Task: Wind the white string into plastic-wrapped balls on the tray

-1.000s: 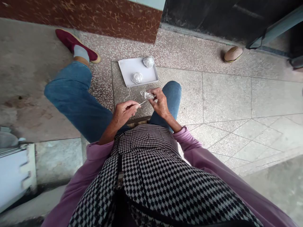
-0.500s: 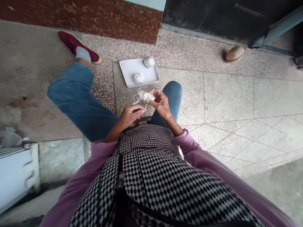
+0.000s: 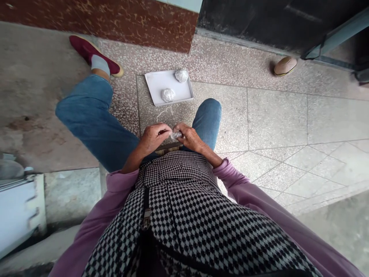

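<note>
My right hand point(image 3: 188, 136) is closed around a small bundle of shiny white string point(image 3: 175, 135), which is partly hidden behind the fingers. Close beside it, my left hand point(image 3: 155, 136) has thumb and fingers pinched together at the bundle's left side; the strand between them is too small to see clearly. A loose white strand point(image 3: 165, 111) trails forward of the hands over the floor. Beyond it lies a shallow white tray point(image 3: 154, 82) holding two wound balls of white string, one near its front edge point(image 3: 168, 95) and one in its back right corner point(image 3: 181, 75).
My knees, in blue jeans point(image 3: 86, 100), flank the work. A tan rounded object point(image 3: 285, 65) rests on the tiled floor to the right. Ahead stands a reddish-brown marbled base point(image 3: 115, 25); a white box-like item point(image 3: 20, 211) is at lower left.
Both hands have come together, and the bundle has turned and moved down toward my lap, now more covered by the right fingers. The loose strand shows more plainly in front.
</note>
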A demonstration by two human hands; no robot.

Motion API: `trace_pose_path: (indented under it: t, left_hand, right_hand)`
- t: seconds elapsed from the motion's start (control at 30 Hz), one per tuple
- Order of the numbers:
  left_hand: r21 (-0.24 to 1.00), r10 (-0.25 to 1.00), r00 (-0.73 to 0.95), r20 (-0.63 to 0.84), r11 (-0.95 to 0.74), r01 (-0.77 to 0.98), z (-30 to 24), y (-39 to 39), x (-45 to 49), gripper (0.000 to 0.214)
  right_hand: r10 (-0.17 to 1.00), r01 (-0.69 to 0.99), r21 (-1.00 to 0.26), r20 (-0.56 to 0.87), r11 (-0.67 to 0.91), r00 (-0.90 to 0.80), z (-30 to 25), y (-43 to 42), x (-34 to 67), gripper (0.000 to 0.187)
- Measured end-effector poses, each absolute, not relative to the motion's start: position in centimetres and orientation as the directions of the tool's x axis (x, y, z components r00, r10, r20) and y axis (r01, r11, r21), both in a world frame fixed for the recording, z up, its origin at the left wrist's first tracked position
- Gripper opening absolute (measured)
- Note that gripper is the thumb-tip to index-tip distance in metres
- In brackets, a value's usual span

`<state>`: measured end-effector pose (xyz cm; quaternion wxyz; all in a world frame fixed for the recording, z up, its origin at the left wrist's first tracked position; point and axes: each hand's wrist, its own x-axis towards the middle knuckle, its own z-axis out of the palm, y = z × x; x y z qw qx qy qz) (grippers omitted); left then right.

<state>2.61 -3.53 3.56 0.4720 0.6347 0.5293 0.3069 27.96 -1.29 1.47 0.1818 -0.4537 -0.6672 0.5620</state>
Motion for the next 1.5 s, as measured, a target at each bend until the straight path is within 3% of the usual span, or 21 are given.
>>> trace_pose_path:
  t: [0.07,0.13,0.23,0.33,0.5,0.7,0.8,0.87,0.97,1.07,1.13,1.23,1.33,1.4,1.5]
  left_hand:
    - [0.938,0.964,0.231,-0.134,0.049,0.342,3.3,-3.3,2.2,0.017]
    - [0.956,0.960,0.209,-0.188,0.131,0.262,2.8,-3.2,1.8,0.025]
    - [0.959,0.945,0.176,-0.277,0.261,0.110,1.9,-3.2,1.9,0.040]
    - [0.939,0.917,0.205,-0.342,0.343,0.030,1.5,-3.6,2.9,0.051]
    - [0.931,0.908,0.208,-0.364,0.359,0.063,1.4,-4.3,4.1,0.049]
    - [0.938,0.915,0.208,-0.345,0.327,0.119,1.7,-4.7,3.4,0.043]
    - [0.948,0.929,0.224,-0.296,0.258,0.184,2.1,-4.6,3.0,0.039]
    - [0.949,0.943,0.211,-0.256,0.205,0.238,2.4,-4.3,2.7,0.032]
    - [0.943,0.958,0.192,-0.215,0.152,0.296,2.9,-4.1,2.2,0.028]
    - [0.951,0.948,0.217,-0.235,0.177,0.255,3.1,-4.0,1.8,0.031]
    - [0.955,0.938,0.218,-0.271,0.234,0.182,3.1,-4.0,1.8,0.035]
    - [0.950,0.927,0.208,-0.312,0.300,0.088,2.9,-4.1,2.3,0.042]
    - [0.950,0.919,0.243,-0.310,0.291,0.113,2.9,-4.5,3.2,0.042]
    - [0.952,0.916,0.276,-0.290,0.249,0.176,3.0,-4.7,3.7,0.039]
    - [0.953,0.930,0.281,-0.237,0.166,0.255,3.2,-4.8,3.8,0.034]
  right_hand:
    - [0.722,0.260,-0.946,-0.316,-0.193,-0.615,1.3,-1.4,27.9,0.026]
    - [0.678,0.083,-0.938,-0.302,-0.336,-0.670,1.3,-1.4,28.1,0.038]
    - [0.741,-0.122,-0.914,-0.231,-0.388,-0.630,1.3,-1.0,28.3,0.061]
    - [0.829,-0.188,-0.918,-0.208,-0.348,-0.520,1.3,-0.4,27.7,0.071]
    - [0.908,-0.122,-0.956,-0.209,-0.268,-0.363,0.2,-0.5,26.1,0.069]
    - [0.959,0.242,-0.967,-0.141,-0.081,-0.245,0.8,-0.6,25.9,0.037]
    - [0.957,0.443,-0.896,-0.107,0.025,-0.270,1.8,0.3,27.1,0.026]
    - [0.918,0.502,-0.864,-0.170,0.035,-0.357,2.2,0.7,28.0,0.028]
    - [0.763,0.386,-0.921,-0.285,-0.050,-0.580,2.0,0.5,29.0,0.026]
    - [0.609,0.095,-0.947,-0.271,-0.306,-0.745,1.3,-0.3,29.3,0.039]
    - [0.615,-0.068,-0.905,-0.229,-0.420,-0.755,1.0,-0.7,28.9,0.056]
    - [0.756,-0.202,-0.889,-0.208,-0.410,-0.620,1.1,-0.7,28.1,0.068]
    - [0.901,-0.158,-0.934,-0.249,-0.321,-0.355,1.6,-0.1,27.3,0.066]
    - [0.944,-0.015,-0.967,-0.246,-0.255,-0.219,1.9,0.2,27.1,0.055]
    - [0.943,0.262,-0.951,-0.229,-0.164,-0.241,2.0,0.1,27.3,0.034]
